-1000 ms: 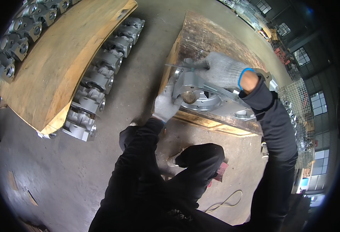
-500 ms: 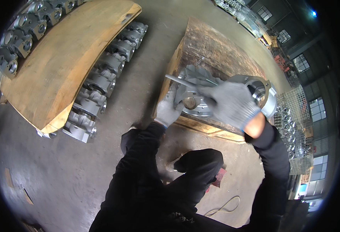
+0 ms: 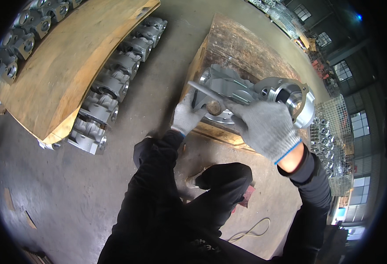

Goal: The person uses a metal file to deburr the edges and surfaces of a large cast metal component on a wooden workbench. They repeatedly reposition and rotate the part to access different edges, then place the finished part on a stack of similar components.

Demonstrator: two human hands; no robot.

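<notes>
A silver-grey metal casting (image 3: 231,88) with ribs and a round flanged opening lies on a worn wooden crate. My left hand (image 3: 187,115), in a grey knitted glove, grips the casting's near left end, thumb and fingers apart around its edge. My right hand (image 3: 264,125), gloved alike, is closed on a long grey file (image 3: 206,91), whose tip points to the left above the casting. The file passes just over a round brown-looking bore (image 3: 213,108). Its handle end is hidden in my right hand.
The wooden crate (image 3: 255,44) stands before me. To the left, a curved-looking plywood board (image 3: 70,66) lies between rows of similar castings (image 3: 107,83). Wire mesh baskets (image 3: 336,119) with metal parts are at right. A looped cord (image 3: 259,231) lies on the floor.
My right hand with the file has shifted a little down and is less blurred now. The file still lies over the casting. My left hand stays at the casting's left end.
</notes>
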